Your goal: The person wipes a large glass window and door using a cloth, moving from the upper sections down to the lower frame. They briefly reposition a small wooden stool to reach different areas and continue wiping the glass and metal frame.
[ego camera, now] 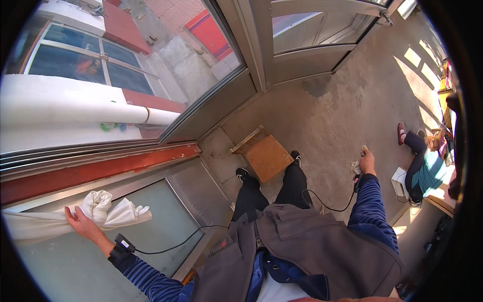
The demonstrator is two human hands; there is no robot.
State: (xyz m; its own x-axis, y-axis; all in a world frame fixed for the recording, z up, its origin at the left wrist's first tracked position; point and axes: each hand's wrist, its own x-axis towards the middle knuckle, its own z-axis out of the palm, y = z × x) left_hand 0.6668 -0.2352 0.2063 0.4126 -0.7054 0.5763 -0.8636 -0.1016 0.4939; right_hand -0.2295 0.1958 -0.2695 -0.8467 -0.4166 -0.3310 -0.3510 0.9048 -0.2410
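Note:
A white curtain (99, 207) is tied in a knot in front of a frosted glass panel (151, 211) on the left. Against the knot is my left hand (86, 225), palm up, with its visible fingers apart. Part of that hand may lie behind the fabric. Out to the right, my right hand (366, 163) is closed on a crumpled pale cloth (355, 167), which sticks out on both sides of the fist. Each wrist wears a dark band with a cable.
A wooden chair (269, 156) stands by my feet. A large window (158, 71) meets a red sill (102, 168), with a metal-framed door (313, 62) beyond. On the right a person (424, 170) sits beside a white box (400, 182). Black cables (332, 207) run from my wrists.

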